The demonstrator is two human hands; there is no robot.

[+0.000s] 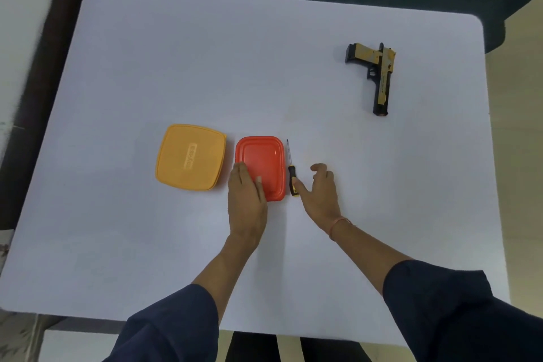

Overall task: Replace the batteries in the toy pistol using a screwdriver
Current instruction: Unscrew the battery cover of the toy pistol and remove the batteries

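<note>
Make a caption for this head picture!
Left hand on red box, right hand at screwdriver, toy pistol farther back.

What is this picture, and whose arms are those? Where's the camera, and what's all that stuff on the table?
There is no machine here, just a person. The camera sits on their head and looks down, so you see their own two arms. On the white table lie a yellow box, a red box, a thin screwdriver and, farther off to the right, a toy pistol. The left hand rests flat on the red box. The right hand is beside the screwdriver, thumb at its handle, not gripping it. Nothing is held.
</note>
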